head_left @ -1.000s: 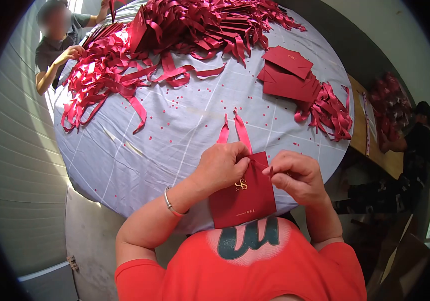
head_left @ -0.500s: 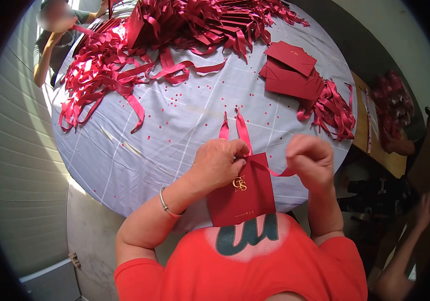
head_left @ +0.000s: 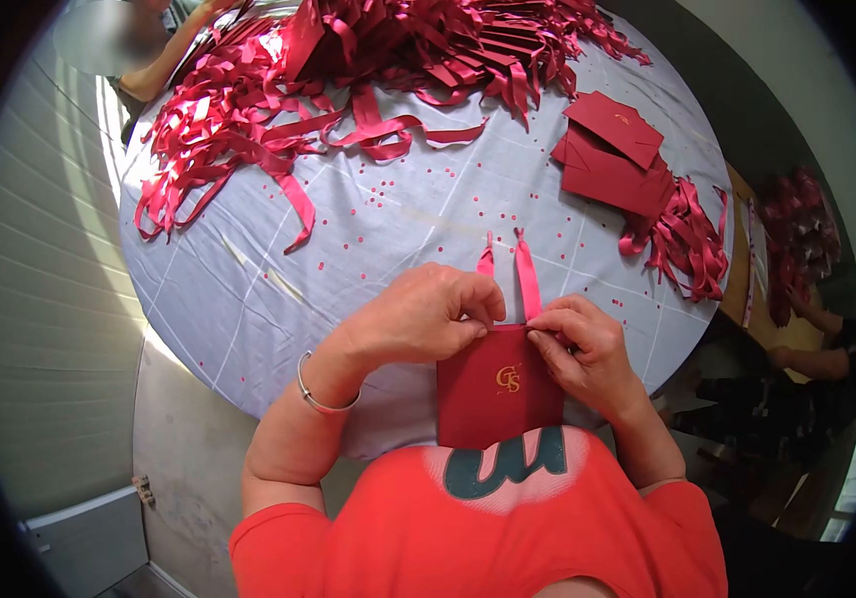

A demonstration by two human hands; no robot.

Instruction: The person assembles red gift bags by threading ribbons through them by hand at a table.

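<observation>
A small red paper bag (head_left: 498, 394) with gold letters stands at the table's front edge, against my shirt. My left hand (head_left: 438, 314) is closed in a pinch at the left of the bag's top edge. At the top right corner, my right hand (head_left: 592, 349) pinches the rim close to the base of a ribbon. Two pinkish-red ribbon handles, the right one (head_left: 527, 284) longer in view, stick up past the bag onto the cloth. My fingers partly hide the rim and the ribbon's fixing.
A large heap of red bags with ribbons (head_left: 378, 60) covers the table's far side. Several flat red bags (head_left: 612, 154) lie at right, their ribbons (head_left: 682, 244) trailing. Small red dots are scattered over the grey-blue tablecloth (head_left: 378, 214). Other people sit far left and at right.
My right hand has come in from the right, where it held a ribbon stretched out, to the bag's top right corner. My left hand remains at the top edge. The view has shifted slightly.
</observation>
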